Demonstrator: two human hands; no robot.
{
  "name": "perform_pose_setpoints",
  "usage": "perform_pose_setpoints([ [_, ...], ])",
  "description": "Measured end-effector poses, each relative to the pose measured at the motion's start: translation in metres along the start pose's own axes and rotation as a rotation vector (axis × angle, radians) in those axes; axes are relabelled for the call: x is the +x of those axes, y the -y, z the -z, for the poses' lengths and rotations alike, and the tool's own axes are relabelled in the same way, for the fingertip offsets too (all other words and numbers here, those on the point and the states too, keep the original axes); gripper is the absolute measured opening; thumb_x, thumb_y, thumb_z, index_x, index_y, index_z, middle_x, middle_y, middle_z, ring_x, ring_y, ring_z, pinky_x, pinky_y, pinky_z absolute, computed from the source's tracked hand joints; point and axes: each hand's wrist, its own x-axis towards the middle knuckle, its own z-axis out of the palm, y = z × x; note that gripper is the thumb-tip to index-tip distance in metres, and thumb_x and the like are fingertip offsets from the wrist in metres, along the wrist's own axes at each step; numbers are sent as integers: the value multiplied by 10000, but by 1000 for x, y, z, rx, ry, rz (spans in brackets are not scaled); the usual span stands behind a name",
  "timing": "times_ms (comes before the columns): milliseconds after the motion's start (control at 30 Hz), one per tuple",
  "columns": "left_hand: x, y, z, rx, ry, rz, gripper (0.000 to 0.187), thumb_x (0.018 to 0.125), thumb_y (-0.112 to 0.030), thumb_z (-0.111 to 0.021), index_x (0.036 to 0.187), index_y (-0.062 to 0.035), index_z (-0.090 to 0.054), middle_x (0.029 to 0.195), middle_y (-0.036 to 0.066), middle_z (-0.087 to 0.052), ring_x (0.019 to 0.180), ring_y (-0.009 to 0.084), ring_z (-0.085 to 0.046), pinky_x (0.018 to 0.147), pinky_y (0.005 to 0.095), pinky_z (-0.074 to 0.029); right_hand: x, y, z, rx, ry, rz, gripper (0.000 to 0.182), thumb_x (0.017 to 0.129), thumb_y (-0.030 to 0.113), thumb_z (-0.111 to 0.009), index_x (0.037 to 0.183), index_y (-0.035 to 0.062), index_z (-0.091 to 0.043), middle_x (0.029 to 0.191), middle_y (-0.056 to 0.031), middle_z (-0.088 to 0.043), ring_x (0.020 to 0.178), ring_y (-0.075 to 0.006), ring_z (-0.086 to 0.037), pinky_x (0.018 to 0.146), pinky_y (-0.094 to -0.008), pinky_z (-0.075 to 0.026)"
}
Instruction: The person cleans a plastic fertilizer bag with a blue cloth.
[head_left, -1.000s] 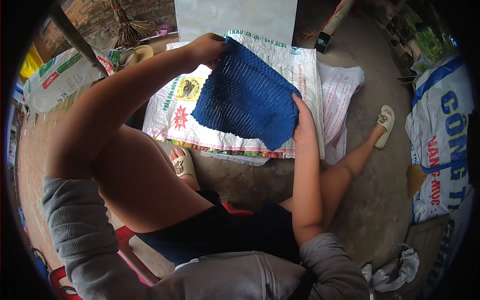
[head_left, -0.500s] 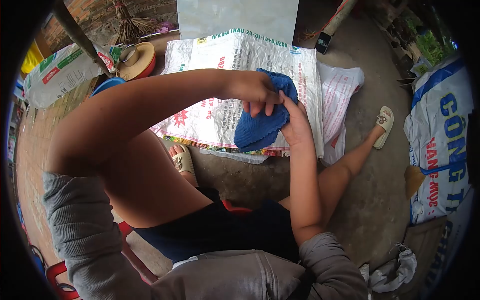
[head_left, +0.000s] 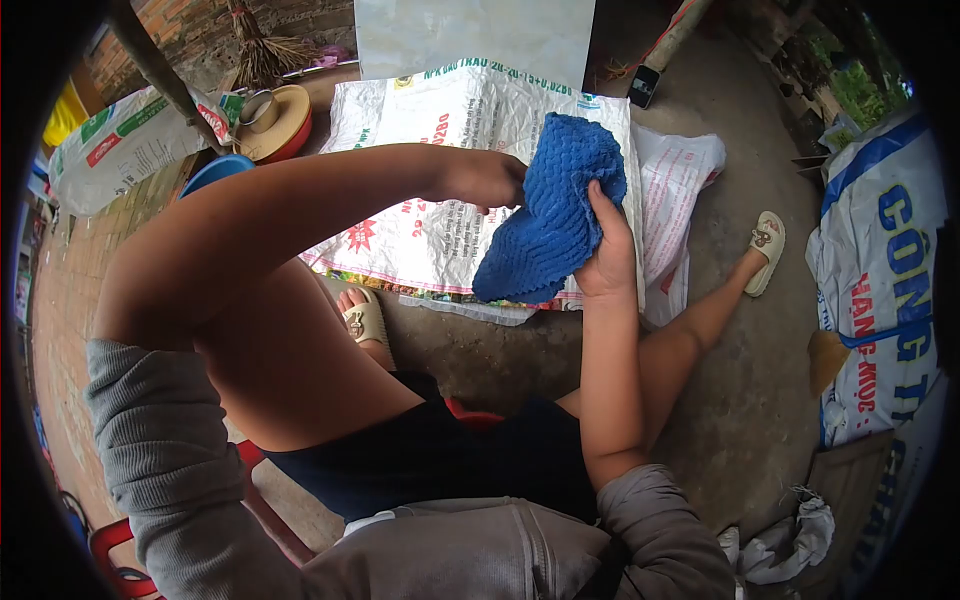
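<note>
A blue cloth [head_left: 550,215] with a ribbed, bumpy texture is held up in front of me, its lower corner hanging down to the left. My right hand [head_left: 606,250] grips its right side, the thumb lying on the face and the other fingers behind. At the upper left edge of the cloth is my left hand [head_left: 487,181], with its fingers curled closed. Its fingertips are partly hidden at the cloth's edge. Below the cloth lies a white printed sack [head_left: 400,240], spread flat.
A pale board [head_left: 475,40] stands beyond the sack. To the left are a round tan lid [head_left: 285,125], a blue bowl [head_left: 215,172] and a pole [head_left: 160,75]. A large printed sack [head_left: 870,290] is on the right. A phone-like device [head_left: 644,87] hangs by a post.
The cloth has been opened out and turned, so more of its face shows. My left hand has shifted left and slightly down to its edge; my right thumb now rests on the face.
</note>
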Motion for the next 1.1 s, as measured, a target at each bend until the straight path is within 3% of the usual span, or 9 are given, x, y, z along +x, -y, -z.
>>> perform_pose_setpoints([
  [500, 2, -4, 28, -154, -635, -76, 544, 1001, -449, -469, 1292, 2, -557, 1180, 156, -639, 1017, 209, -633, 944, 317, -471, 12, 16, 15, 87, -286, 69, 352, 989, 179, -513, 1288, -6, -530, 1274, -130, -600, 1184, -265, -572, 1037, -434, -439],
  [567, -6, -17, 28, -82, -682, -68, 543, 998, -444, -481, 1289, 8, -556, 1172, 159, -648, 1006, 205, -638, 930, 309, -481, 15, 6, 29, 88, -233, 71, 374, 972, 216, -554, 1298, 35, -522, 1255, -100, -603, 1135, -225, -584, 982, -378, -449],
  [633, -10, -23, 32, -24, -655, -90, 518, 994, -431, -483, 1256, 5, -582, 1137, 177, -661, 987, 241, -655, 920, 327, -491, 6, 2, 8, -361, -638, 166, 406, 971, 215, -563, 1337, 67, -467, 1292, -121, -558, 1145, -230, -548, 970, -364, -426],
  [700, -14, -28, 33, 33, -632, -108, 495, 990, -419, -486, 1222, 1, -608, 1103, 195, -674, 968, 278, -672, 909, 344, -501, 9, -7, 13, -825, -585, 594, 449, 964, 178, -579, 1361, 47, -415, 1321, -172, -513, 1167, -262, -520, 993, -365, -398],
  [767, -16, -31, 27, 93, -662, -174, 464, 978, -392, -516, 1202, 2, -613, 1083, 195, -680, 934, 284, -679, 876, 349, -514, 10, 0, 6, -760, -310, 660, 502, 969, 202, -581, 1399, 36, -382, 1373, -188, -473, 1236, -256, -487, 1049, -372, -359],
  [833, -16, -34, 21, 127, -649, -203, 465, 971, -384, -533, 1219, 2, -607, 1102, 202, -675, 982, 278, -669, 899, 350, -503, 0, 10, -16, -681, -135, 503, 542, 969, 215, -587, 1419, 20, -355, 1391, -191, -456, 1273, -253, -458, 1072, -374, -336],
  [900, -17, -38, 13, 103, -463, -314, 393, 1000, -393, -508, 1109, -30, -611, 975, 116, -669, 896, 153, -599, 852, 308, -470, -8, 8, -29, -490, 149, 335, 710, 924, 288, -666, 1447, -27, -303, 1400, -170, -445, 1339, -238, -393, 1111, -370, -290],
  [933, -17, -39, 10, 169, -429, -385, 344, 1016, -371, -483, 979, -41, -574, 869, 71, -625, 816, 126, -541, 792, 315, -446, -10, 3, -32, -476, 151, 325, 764, 892, 307, -704, 1442, -41, -305, 1397, -164, -443, 1343, -234, -385, 1110, -365, -289],
  [1100, -18, -44, 14, 334, -252, -647, 330, 1018, -361, -476, 952, -44, -542, 794, 68, -595, 787, 143, -555, 762, 342, -443, -17, -11, -31, -385, 67, 146, 768, 827, 289, -776, 1386, -50, -373, 1305, -122, -517, 1226, -199, -489, 1067, -340, -345],
])
